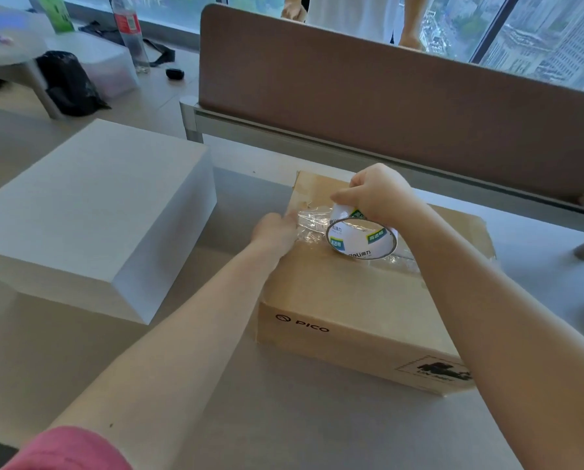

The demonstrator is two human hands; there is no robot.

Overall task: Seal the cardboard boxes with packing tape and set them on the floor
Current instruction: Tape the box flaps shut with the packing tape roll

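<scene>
Brown box (pixel 351 293) sits on the counter (pixel 283 418), tape strip starting at its left edge. Left hand (pixel 277 228) presses the loose end down, fingers flat; right hand (pixel 375 195) grips the roll (pixel 361 239). Best bet: keep it taut, straight along the seam.

The cardboard box (pixel 358 300) is set on the table (pixel 283 418). A second box (pixel 90 215) is placed to its left, apart from it. A tape roll (pixel 361 237) is held above its top. A divider panel (pixel 385 96) is stood behind it.
</scene>
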